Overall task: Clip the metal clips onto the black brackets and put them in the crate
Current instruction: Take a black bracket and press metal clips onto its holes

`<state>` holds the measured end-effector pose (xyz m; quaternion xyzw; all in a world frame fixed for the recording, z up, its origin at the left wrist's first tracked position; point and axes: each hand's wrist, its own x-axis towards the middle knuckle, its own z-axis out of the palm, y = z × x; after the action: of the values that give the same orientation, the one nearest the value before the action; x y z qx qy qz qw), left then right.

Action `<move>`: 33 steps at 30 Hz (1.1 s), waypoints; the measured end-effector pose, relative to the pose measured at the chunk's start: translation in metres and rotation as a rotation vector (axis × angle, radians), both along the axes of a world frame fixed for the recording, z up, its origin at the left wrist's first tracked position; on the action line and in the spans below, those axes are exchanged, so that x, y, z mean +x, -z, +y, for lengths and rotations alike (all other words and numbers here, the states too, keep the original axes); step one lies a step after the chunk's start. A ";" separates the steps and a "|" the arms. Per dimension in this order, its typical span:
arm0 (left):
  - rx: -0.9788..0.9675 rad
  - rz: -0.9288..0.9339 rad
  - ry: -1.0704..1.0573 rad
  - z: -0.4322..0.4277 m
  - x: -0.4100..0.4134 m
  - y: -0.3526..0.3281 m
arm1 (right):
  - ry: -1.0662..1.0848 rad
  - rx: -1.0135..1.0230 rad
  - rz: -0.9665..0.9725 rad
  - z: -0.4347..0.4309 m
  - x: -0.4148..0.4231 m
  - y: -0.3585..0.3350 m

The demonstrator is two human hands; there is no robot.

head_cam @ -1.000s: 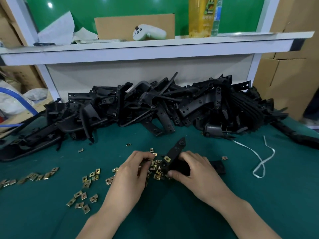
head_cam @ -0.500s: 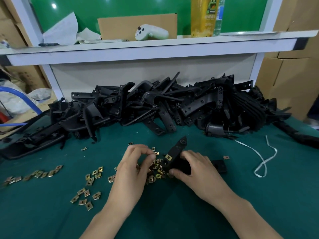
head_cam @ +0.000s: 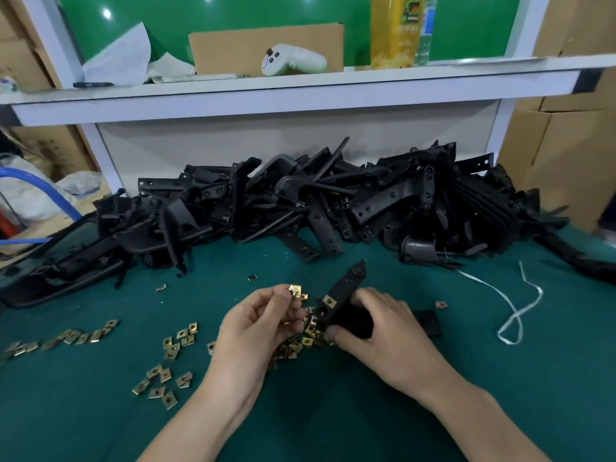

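Observation:
My right hand grips a black bracket near the middle of the green table, its narrow end pointing up and away. One brass clip sits clipped on the bracket's edge. My left hand pinches a loose metal clip between thumb and fingertips, just left of the bracket. Several more clips lie in a heap under both hands. No crate is in view.
A big pile of black brackets fills the back of the table below a white shelf. Scattered clips lie at the left, a white strap at the right, and cardboard boxes stand at far right.
My left hand has lifted out of the clip heap with one clip pinched and raised it beside the bracket. My right hand has kept the bracket almost still.

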<state>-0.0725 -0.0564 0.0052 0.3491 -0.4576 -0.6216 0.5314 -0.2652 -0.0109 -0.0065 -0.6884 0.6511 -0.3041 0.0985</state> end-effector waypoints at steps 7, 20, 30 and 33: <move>-0.098 -0.218 0.008 0.005 -0.004 0.005 | 0.126 -0.212 -0.096 0.003 0.008 -0.005; -0.253 -0.408 0.001 0.012 -0.011 0.007 | -0.063 -0.174 -0.069 0.003 0.010 0.004; -0.029 -0.141 -0.067 0.002 -0.007 0.007 | 0.023 -0.198 -0.061 0.003 0.004 0.002; 0.000 -0.107 -0.037 0.000 -0.005 0.008 | 0.028 -0.165 0.044 -0.002 0.001 0.004</move>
<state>-0.0776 -0.0567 -0.0027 0.3902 -0.4789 -0.5921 0.5175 -0.2646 -0.0124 -0.0105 -0.6914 0.6355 -0.3429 0.0226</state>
